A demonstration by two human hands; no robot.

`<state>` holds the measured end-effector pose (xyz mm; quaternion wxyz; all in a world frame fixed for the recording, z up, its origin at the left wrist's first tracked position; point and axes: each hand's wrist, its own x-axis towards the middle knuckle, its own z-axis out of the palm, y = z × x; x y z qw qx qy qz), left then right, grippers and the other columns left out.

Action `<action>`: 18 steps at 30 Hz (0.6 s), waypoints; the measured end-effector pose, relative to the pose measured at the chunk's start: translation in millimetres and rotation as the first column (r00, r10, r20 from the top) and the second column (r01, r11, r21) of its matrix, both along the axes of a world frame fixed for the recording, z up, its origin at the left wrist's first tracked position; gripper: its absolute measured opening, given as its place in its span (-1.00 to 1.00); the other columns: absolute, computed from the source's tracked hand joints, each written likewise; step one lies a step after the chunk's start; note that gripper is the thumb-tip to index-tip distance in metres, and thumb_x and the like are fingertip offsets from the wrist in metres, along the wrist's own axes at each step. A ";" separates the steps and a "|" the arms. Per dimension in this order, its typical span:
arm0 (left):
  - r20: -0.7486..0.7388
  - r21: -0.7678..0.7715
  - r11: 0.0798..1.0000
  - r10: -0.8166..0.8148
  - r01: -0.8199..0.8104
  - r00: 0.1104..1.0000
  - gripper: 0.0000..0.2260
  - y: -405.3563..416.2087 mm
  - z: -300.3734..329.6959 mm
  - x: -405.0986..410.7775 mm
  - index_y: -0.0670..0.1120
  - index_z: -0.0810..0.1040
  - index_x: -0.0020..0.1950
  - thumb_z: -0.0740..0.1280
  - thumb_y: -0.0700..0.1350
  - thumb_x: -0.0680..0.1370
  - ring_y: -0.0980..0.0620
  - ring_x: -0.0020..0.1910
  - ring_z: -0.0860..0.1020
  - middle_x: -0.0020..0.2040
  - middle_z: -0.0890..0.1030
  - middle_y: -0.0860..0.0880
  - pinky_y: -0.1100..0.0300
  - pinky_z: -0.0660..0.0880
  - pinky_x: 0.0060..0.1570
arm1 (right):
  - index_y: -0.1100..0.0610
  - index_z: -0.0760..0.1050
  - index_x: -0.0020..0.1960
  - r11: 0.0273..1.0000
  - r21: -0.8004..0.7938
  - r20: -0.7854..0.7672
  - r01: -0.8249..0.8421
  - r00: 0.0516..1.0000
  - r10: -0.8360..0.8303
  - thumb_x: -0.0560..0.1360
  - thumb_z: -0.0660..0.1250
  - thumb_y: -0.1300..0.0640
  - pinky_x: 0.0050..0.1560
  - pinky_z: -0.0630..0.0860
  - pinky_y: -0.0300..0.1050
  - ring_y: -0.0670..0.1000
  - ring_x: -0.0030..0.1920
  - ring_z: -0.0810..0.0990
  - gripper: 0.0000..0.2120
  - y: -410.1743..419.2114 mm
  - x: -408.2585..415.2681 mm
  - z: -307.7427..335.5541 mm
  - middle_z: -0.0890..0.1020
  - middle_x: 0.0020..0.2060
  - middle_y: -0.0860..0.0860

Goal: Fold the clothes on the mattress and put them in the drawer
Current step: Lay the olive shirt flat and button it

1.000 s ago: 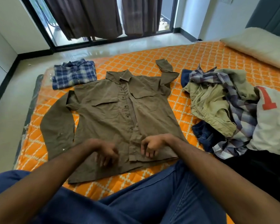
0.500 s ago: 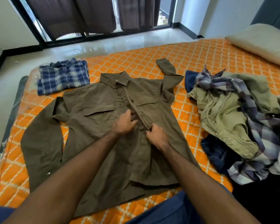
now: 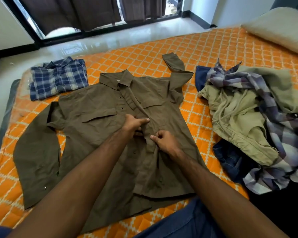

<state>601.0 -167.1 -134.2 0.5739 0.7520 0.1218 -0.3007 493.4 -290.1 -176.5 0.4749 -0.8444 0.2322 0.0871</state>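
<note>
both hands (image 3: 133,125) (image 3: 165,143) apparently pinching brown shirt (image 3: 96,127) placket, mattress (image 3: 205,48)

Olive shirts (image 3: 96,134): 1, spread flat
Plaid shirts (image 3: 58,78): 1, folded
Clothes heaps (image 3: 251,124): 1
Pillows (image 3: 279,28): 1
Hands: 2

Bright daylight from the window (image 3: 100,18) glares on the floor (image 3: 93,43); edges bend, slightly soft.

This is a bedroom in a home: a mattress (image 3: 205,48) under an orange quilted cover lies low on the pale tiled floor (image 3: 110,40), a pillow (image 3: 279,28) at its head, dark curtains (image 3: 76,12) hanging over glass doors.
</note>
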 end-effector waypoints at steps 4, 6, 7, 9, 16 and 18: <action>0.284 0.202 0.974 0.043 -0.104 0.958 -0.64 20.8 8.0 -1.6 -0.13 0.39 0.18 0.48 -0.14 0.50 -0.14 0.11 0.58 0.10 0.56 -0.10 -0.04 0.60 -0.05 | 0.08 0.41 0.09 0.996 -0.083 0.126 0.032 0.992 -0.022 0.51 0.45 -0.06 -0.06 0.47 -0.04 0.11 0.04 0.57 -0.68 25.8 -18.0 19.2 0.56 0.00 0.04; 0.416 0.363 0.914 0.015 -0.181 0.909 -0.64 37.9 18.4 -3.0 -0.16 0.42 0.24 0.44 -0.12 0.52 -0.13 0.12 0.55 0.15 0.55 -0.14 0.03 0.52 0.06 | 0.10 0.36 0.19 0.942 -0.335 0.247 0.022 0.967 0.065 0.51 0.41 -0.07 0.08 0.52 0.08 0.12 0.14 0.50 -0.60 45.8 -36.8 26.3 0.47 0.13 0.08; 0.409 0.352 0.917 0.031 -0.188 0.912 -0.65 47.4 24.6 -6.8 -0.17 0.43 0.26 0.43 -0.12 0.54 -0.12 0.06 0.55 0.16 0.55 -0.15 0.06 0.51 0.00 | 0.10 0.36 0.22 0.879 -0.476 0.262 0.007 0.956 0.134 0.51 0.37 -0.08 0.10 0.52 0.11 0.13 0.16 0.49 -0.59 56.9 -47.3 30.7 0.46 0.16 0.08; 0.229 0.186 0.978 0.051 -0.095 0.972 -0.72 61.0 28.4 -15.9 -0.16 0.46 0.21 0.41 -0.08 0.58 -0.06 -0.14 0.54 0.11 0.57 -0.17 0.05 0.56 -0.18 | 0.07 0.38 0.22 0.784 -0.620 0.247 -0.030 0.941 0.232 0.51 0.34 -0.12 0.09 0.51 0.11 0.13 0.15 0.50 -0.61 72.3 -61.1 33.7 0.48 0.14 0.06; 0.024 0.107 0.934 -0.346 0.342 0.938 -0.84 71.7 37.3 -80.1 -0.13 0.56 0.09 0.35 -0.05 0.63 0.03 -0.26 0.65 -0.09 0.64 -0.10 0.19 0.49 -0.34 | 0.07 0.36 0.19 0.878 -0.461 0.029 -0.127 0.987 0.158 0.51 0.37 0.00 0.16 0.46 0.12 0.16 0.19 0.50 -0.67 79.5 -78.1 39.6 0.48 0.16 0.06; 0.062 0.082 0.941 -0.333 0.327 0.941 -0.84 69.4 43.2 -87.2 -0.16 0.52 0.10 0.32 -0.08 0.65 0.02 -0.36 0.66 -0.13 0.61 -0.13 0.22 0.50 -0.49 | 0.08 0.44 0.09 0.941 -0.327 0.094 -0.092 0.987 0.129 0.47 0.34 0.20 0.05 0.48 0.03 0.16 0.09 0.55 -0.79 69.9 -79.2 40.2 0.55 0.06 0.07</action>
